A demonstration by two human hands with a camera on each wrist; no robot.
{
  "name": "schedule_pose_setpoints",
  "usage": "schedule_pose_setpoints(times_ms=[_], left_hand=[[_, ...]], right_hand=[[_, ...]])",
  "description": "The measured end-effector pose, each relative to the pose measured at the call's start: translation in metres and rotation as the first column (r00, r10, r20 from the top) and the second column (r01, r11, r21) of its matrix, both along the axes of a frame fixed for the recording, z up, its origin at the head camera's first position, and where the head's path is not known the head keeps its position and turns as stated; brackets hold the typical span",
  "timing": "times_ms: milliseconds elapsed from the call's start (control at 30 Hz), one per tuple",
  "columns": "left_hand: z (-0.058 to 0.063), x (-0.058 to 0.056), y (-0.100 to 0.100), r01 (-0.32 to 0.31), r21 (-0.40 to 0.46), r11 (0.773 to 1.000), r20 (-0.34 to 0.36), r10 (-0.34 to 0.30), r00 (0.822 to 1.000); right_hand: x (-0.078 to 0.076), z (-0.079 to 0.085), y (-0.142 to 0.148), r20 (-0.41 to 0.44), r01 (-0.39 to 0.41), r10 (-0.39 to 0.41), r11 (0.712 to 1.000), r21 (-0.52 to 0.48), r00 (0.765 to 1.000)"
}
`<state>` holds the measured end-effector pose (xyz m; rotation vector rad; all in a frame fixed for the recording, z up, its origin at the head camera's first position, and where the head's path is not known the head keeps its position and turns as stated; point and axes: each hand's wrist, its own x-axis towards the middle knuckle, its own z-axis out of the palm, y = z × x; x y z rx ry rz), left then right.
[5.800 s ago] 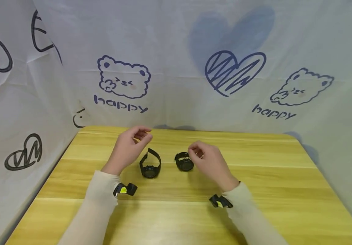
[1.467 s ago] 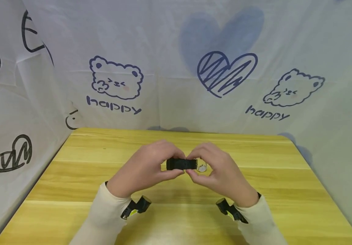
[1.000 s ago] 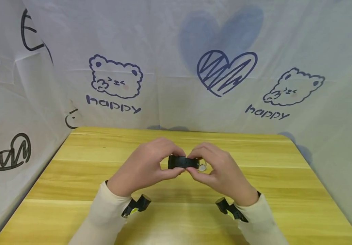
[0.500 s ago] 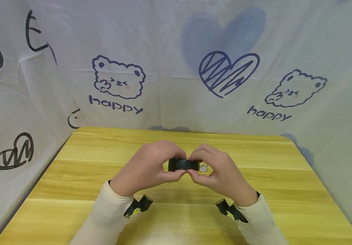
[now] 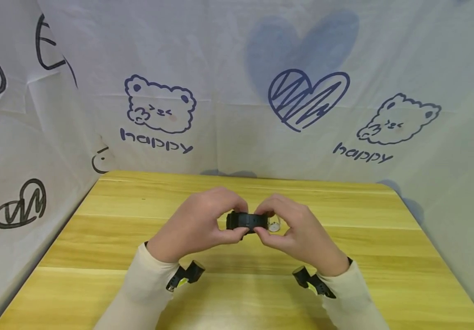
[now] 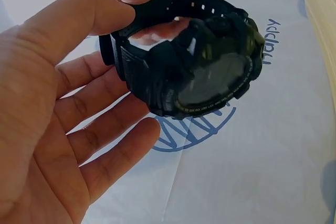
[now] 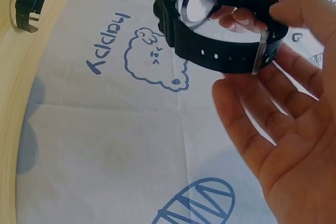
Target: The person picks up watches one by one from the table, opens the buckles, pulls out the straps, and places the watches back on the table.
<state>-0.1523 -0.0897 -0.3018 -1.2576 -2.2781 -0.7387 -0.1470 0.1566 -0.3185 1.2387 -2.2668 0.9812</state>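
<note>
The black watch (image 6: 212,80) sits between the left hand (image 5: 197,227) and right hand (image 5: 299,227), its strap (image 5: 257,221) running side to side, and both hands pinch it.

Black strap (image 5: 246,221) between both grips (image 5: 197,224) (image 5: 303,229)

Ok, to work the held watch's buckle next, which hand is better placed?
Probably the right hand: its fingers lie closer to the buckle, while the left hand pinches the black wristwatch farther along the strap.
</note>
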Motion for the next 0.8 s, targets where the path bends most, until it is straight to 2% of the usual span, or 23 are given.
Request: schedule_pose_setpoints(times_ms=[167,400,800], left_hand=[[-0.0006,0.0001,0.0009,-0.008,-0.019,1.0,0.019,0.009,1.0],[-0.0013,0.0003,0.0026,-0.026,-0.075,0.997,0.092,0.033,0.995],[-0.0024,-0.0008,0.0015,-0.033,-0.08,0.996,0.041,0.036,0.998]], right_hand=[[-0.0005,-0.0014,0.0001,-0.011,-0.001,0.002,1.0,0.014,1.0],[0.0,-0.001,-0.0013,-0.032,0.018,-0.017,0.999,0.04,0.999],[-0.0022,-0.0033,-0.0026,-0.052,0.016,-0.015,0.999,0.031,0.999]])
